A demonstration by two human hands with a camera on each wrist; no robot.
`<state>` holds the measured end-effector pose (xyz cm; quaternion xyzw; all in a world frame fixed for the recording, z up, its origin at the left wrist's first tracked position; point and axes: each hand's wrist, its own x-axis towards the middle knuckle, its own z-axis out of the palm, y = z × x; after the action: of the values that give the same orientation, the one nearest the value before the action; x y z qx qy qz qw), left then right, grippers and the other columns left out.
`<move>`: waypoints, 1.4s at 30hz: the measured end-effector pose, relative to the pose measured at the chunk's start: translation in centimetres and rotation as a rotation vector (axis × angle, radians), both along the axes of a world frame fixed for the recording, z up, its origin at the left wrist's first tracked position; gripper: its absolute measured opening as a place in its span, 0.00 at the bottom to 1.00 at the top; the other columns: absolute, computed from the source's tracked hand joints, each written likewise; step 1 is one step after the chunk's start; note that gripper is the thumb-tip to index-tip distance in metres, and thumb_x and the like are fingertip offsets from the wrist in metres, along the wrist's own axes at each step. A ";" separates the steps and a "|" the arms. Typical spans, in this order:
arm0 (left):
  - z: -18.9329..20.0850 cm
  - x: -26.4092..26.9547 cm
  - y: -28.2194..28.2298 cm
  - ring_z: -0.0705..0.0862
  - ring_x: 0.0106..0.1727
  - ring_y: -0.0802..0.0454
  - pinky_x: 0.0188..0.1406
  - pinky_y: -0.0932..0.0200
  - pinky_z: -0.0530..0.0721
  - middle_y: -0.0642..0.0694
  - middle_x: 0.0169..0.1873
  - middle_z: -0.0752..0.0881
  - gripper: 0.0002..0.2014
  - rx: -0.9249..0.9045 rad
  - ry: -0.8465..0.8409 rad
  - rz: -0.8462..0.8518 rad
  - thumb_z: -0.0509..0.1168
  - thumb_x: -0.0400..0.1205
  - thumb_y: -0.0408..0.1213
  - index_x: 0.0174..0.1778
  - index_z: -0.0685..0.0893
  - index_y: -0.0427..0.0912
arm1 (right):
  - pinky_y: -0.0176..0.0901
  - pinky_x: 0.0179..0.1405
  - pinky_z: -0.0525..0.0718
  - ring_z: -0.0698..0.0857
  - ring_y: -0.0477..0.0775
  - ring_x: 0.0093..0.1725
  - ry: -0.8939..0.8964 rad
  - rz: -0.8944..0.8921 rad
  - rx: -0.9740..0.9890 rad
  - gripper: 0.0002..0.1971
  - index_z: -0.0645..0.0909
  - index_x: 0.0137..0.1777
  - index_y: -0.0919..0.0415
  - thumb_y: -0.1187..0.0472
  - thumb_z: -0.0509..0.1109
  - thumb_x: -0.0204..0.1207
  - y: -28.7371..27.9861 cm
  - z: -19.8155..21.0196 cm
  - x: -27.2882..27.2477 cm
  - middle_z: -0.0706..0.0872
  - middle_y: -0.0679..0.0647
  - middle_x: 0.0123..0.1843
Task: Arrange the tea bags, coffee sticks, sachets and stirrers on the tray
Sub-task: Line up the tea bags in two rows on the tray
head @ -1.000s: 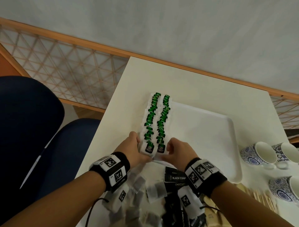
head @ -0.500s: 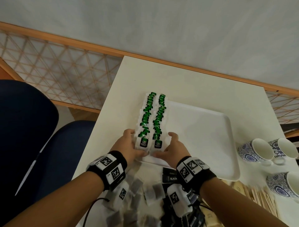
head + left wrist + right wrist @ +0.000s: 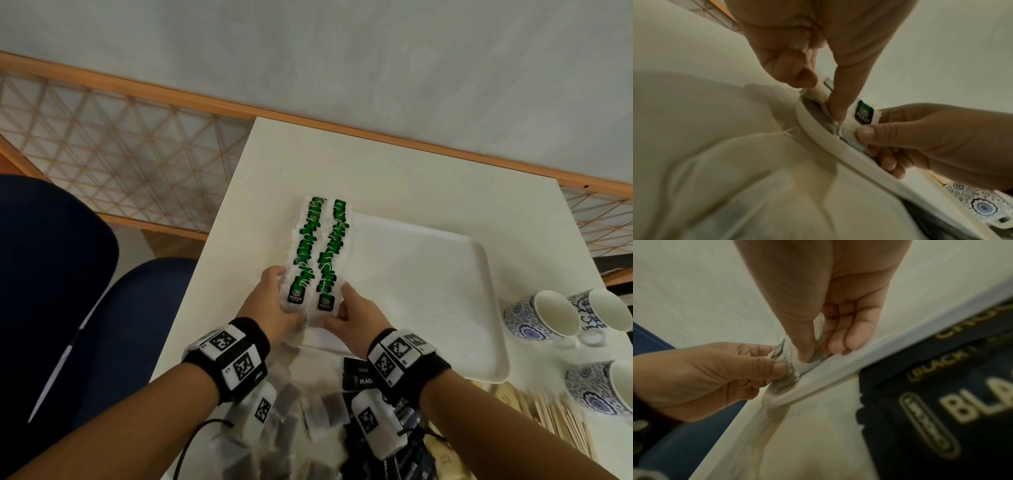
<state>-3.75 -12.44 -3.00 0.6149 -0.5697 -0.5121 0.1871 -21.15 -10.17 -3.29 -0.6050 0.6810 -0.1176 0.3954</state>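
Nearest the camera, loose tea bags [image 3: 322, 407], black coffee sticks [image 3: 358, 375] and wooden stirrers [image 3: 555, 414] lie on the white table [image 3: 394, 171]. Just beyond them, the left hand [image 3: 272, 305] pinches the near end of the left row of green tea bags [image 3: 305, 246] between thumb and curled fingers. The right hand [image 3: 356, 313] pinches the near end of the right row of green tea bags [image 3: 332, 250] in the same manner. Both rows lie side by side along the left edge of the white tray [image 3: 428, 291], with the long axis running away from the person and the labels facing up. Blue-patterned cups [image 3: 544, 315] stand right of the tray. A wooden lattice railing [image 3: 120, 154] and a pale wall [image 3: 342, 51] lie beyond the table; a blue chair [image 3: 68, 274] is at left. Compared with one second ago, both hands have shifted slightly farther onto the tray, and the grip is unchanged.
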 end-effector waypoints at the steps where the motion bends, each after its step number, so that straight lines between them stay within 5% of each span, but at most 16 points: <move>1: -0.1 0.0 0.0 0.80 0.59 0.51 0.58 0.56 0.79 0.50 0.65 0.77 0.44 -0.013 -0.007 0.012 0.79 0.66 0.34 0.74 0.63 0.51 | 0.27 0.31 0.68 0.74 0.37 0.34 0.002 0.001 0.002 0.30 0.65 0.73 0.54 0.50 0.72 0.74 -0.1 0.1 -0.1 0.75 0.37 0.35; 4: 0.1 0.2 -0.2 0.74 0.61 0.52 0.61 0.57 0.75 0.51 0.61 0.68 0.48 -0.053 -0.065 0.033 0.82 0.62 0.37 0.75 0.62 0.49 | 0.29 0.33 0.69 0.75 0.37 0.35 0.007 -0.013 0.030 0.37 0.56 0.79 0.53 0.51 0.71 0.75 -0.5 0.3 -0.6 0.75 0.39 0.35; 9: -0.1 1.5 -0.6 0.75 0.40 0.57 0.35 0.66 0.70 0.51 0.42 0.74 0.50 0.016 -0.138 -0.058 0.81 0.67 0.33 0.79 0.57 0.49 | 0.36 0.42 0.77 0.81 0.46 0.41 0.032 -0.009 0.093 0.47 0.47 0.84 0.53 0.48 0.74 0.72 -0.6 0.4 -1.1 0.82 0.46 0.39; 12: -0.4 1.8 -0.6 0.76 0.34 0.56 0.32 0.64 0.70 0.49 0.35 0.76 0.48 0.020 -0.183 -0.090 0.79 0.68 0.32 0.79 0.56 0.48 | 0.35 0.41 0.76 0.80 0.45 0.39 0.025 -0.002 0.103 0.49 0.48 0.84 0.53 0.53 0.77 0.70 -0.7 0.6 -1.1 0.81 0.45 0.37; 19: -0.2 0.8 -0.6 0.78 0.34 0.59 0.32 0.66 0.72 0.54 0.32 0.78 0.46 -0.009 -0.164 -0.107 0.78 0.69 0.34 0.78 0.58 0.48 | 0.42 0.48 0.80 0.83 0.51 0.46 -0.001 -0.008 0.041 0.44 0.56 0.80 0.52 0.55 0.77 0.68 -0.7 0.3 -0.1 0.83 0.46 0.43; 22: 0.3 0.9 -0.8 0.77 0.35 0.65 0.30 0.70 0.70 0.58 0.34 0.78 0.51 0.012 -0.104 -0.108 0.82 0.64 0.40 0.78 0.57 0.48 | 0.36 0.41 0.76 0.81 0.48 0.43 -0.010 -0.018 0.037 0.44 0.56 0.79 0.52 0.55 0.78 0.68 -0.7 0.0 -0.1 0.80 0.41 0.38; 26: 0.4 1.5 -0.9 0.82 0.39 0.56 0.36 0.63 0.76 0.50 0.37 0.83 0.49 0.001 -0.078 -0.045 0.80 0.66 0.50 0.78 0.58 0.50 | 0.31 0.34 0.73 0.79 0.44 0.39 -0.004 -0.019 0.044 0.42 0.58 0.78 0.52 0.54 0.78 0.68 -0.8 -0.2 -0.3 0.78 0.38 0.36; 31: -0.1 1.8 -1.1 0.82 0.38 0.55 0.36 0.67 0.74 0.45 0.38 0.85 0.41 -0.036 -0.083 0.002 0.78 0.71 0.36 0.77 0.63 0.49 | 0.37 0.41 0.75 0.79 0.45 0.39 -0.002 -0.030 0.055 0.41 0.59 0.77 0.52 0.54 0.77 0.68 -0.9 -0.4 -0.3 0.77 0.39 0.34; 37: -0.6 2.0 -0.7 0.82 0.36 0.55 0.36 0.64 0.75 0.47 0.35 0.83 0.41 -0.011 -0.124 -0.086 0.79 0.70 0.36 0.74 0.64 0.50 | 0.27 0.33 0.71 0.76 0.35 0.33 -0.026 -0.023 0.029 0.42 0.57 0.78 0.52 0.53 0.77 0.69 -0.7 -0.1 -0.4 0.77 0.39 0.32; 42: -0.8 1.7 -1.2 0.80 0.35 0.55 0.34 0.66 0.74 0.49 0.33 0.80 0.42 -0.021 -0.146 -0.099 0.79 0.70 0.36 0.76 0.63 0.48 | 0.31 0.32 0.72 0.75 0.37 0.30 -0.009 -0.025 0.039 0.49 0.48 0.83 0.52 0.49 0.77 0.69 -0.9 -0.3 -0.2 0.76 0.41 0.29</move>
<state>-2.08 -13.66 -3.78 0.6195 -0.6171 -0.4686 0.1260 -21.37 -11.11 -3.58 -0.5882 0.6887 -0.1121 0.4088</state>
